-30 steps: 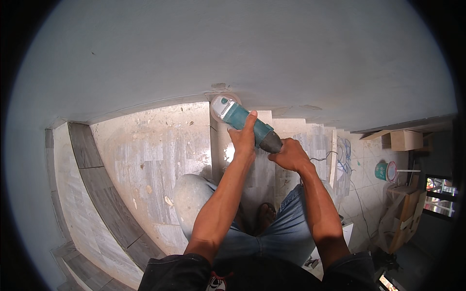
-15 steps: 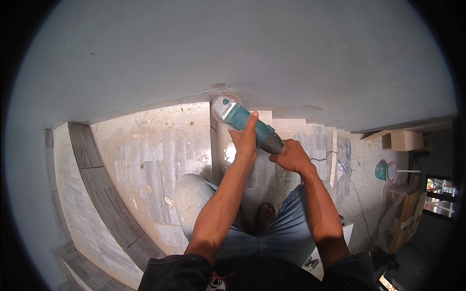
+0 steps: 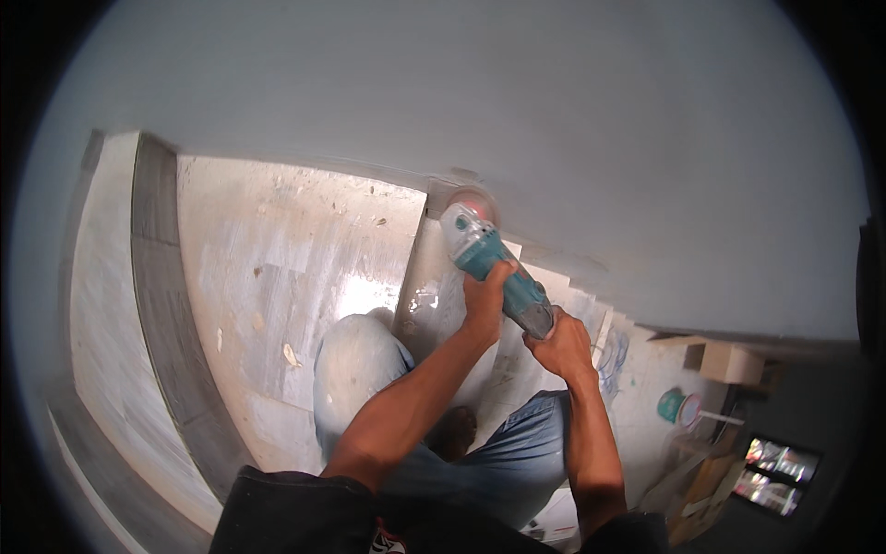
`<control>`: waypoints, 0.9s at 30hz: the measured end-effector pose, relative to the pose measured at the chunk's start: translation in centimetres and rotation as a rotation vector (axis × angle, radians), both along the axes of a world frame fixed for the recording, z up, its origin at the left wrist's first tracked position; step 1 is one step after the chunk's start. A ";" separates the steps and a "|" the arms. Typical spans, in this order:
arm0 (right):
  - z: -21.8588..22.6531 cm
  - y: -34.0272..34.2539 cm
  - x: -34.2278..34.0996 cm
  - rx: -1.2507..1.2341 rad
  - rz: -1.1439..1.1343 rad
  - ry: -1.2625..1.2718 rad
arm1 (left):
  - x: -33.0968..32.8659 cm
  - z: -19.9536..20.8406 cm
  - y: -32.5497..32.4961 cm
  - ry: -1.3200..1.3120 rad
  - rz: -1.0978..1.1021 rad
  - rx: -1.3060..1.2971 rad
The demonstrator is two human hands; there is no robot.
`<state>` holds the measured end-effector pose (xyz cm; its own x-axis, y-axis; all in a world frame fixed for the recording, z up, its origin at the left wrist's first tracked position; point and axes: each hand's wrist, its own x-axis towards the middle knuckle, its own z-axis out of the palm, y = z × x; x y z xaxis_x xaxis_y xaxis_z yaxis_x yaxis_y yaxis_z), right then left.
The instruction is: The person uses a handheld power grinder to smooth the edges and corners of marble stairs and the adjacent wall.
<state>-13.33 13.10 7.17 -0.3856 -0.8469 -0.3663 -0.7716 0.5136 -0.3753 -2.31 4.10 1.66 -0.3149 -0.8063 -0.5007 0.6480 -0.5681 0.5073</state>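
Wall (image 3: 591, 120) and steps (image 3: 309, 226) crowd the grinder (image 3: 482, 247) that both hands (image 3: 485, 300) (image 3: 562, 347) wrap around, bucket (image 3: 671, 404) and box (image 3: 731, 363) farther right.

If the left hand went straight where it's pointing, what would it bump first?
Past the grinder it holds, the left hand would probably meet the wall first, though depth is unclear.

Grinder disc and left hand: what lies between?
Between disc and left hand, the head view shows the silver head and teal front of the grinder.

Over the step (image 3: 432, 263)'s wall-side edge, the grinder (image 3: 482, 249); left, the landing (image 3: 295, 245); far right, the box (image 3: 729, 363), nearer the wall (image 3: 461, 83) than the bucket (image 3: 672, 405).
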 end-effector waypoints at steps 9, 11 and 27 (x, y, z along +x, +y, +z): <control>-0.6 0.0 -4.7 -0.085 0.121 0.380 | -3.6 -1.4 0.2 0.258 -0.037 0.086; -0.1 -1.1 -5.3 -0.090 0.146 0.452 | -4.5 -1.7 -0.3 0.245 -0.023 0.087; 6.9 -5.1 -5.1 -0.079 0.387 0.873 | -6.2 0.3 -1.8 0.701 0.103 0.154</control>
<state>-18.46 7.96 14.11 -0.1838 -0.9828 -0.0187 -0.9064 0.1621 0.3901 -8.47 2.34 1.94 -0.5297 -0.7859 -0.3190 0.8457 -0.5181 -0.1278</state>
